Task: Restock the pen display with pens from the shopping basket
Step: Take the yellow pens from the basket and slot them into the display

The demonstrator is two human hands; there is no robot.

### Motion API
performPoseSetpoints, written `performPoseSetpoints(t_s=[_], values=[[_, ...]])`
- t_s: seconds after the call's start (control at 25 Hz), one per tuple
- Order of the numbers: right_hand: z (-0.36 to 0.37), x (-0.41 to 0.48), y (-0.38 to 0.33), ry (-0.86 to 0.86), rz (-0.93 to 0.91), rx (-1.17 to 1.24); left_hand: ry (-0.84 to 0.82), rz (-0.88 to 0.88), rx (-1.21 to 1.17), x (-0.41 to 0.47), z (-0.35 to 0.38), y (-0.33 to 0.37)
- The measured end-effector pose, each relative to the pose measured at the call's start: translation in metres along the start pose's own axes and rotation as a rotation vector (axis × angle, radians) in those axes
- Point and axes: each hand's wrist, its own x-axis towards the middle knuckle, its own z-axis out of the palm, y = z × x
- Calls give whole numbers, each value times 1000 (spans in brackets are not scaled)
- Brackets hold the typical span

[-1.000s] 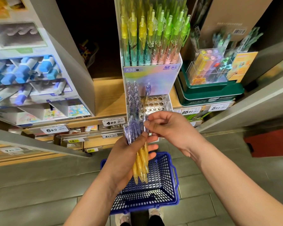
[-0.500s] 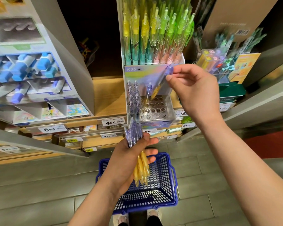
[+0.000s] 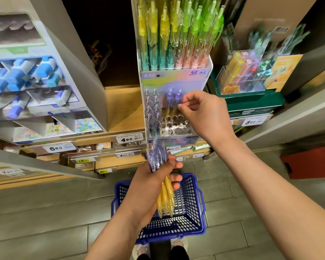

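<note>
Restocking of the lower tier of the pen display [image 3: 174, 79], head view. The right hand [image 3: 204, 113], which half a second earlier was carrying a single purple-capped pen toward the display, has now reached the perforated tray [image 3: 176, 126]; the seated pen [image 3: 178, 98] stands upright in a back-row hole, just beside a neighbouring pen [image 3: 169, 99] that was already in place. The back row thus shows two pens where it showed one. Thumb and forefinger are curled at the pen's upper barrel and appear to pinch it, so release is judged not yet complete. The left hand [image 3: 150, 186] has kept its place below the display, fingers wrapped round the bundle of pens [image 3: 158, 154], purple caps upward and yellow barrels pointing down over the shopping basket [image 3: 195, 212], which sits on the floor between the person's feet; the visible part of the basket shows no loose pens. The two left columns [image 3: 152, 109] of the tray are filled, while most holes to their right are open. One more slot is therefore occupied, but many remain, and the bundle looks ample for several further insertions. The likely next step is to let go and draw another pen from the left-hand bundle; a tilted pen could catch the neighbour
</note>
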Motion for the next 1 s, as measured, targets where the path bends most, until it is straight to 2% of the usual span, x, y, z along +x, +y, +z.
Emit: performPoseSetpoints(t_s=[0.08,0.16,0.32,0.4,0.8,0.92,1.0], values=[[-1,-6,0,-36,88,7,6,-5,-3,1,1,0],[-5,-16,-1,-145,193,36,4,-7,-7,2,3,1],[-10,-40,-6,-588,332,222,-13,2,7,5,6,4],[-9,-47,-6,-687,380,323,-26,10,17,5,8,4],[-6,-45,-1,-474,495,560,-59,27,52,5,8,8],[-9,-45,4,-575,485,677,-62,33,10,6,5,10],[-12,-44,6,-621,445,674,-70,31,-9,6,3,10]])
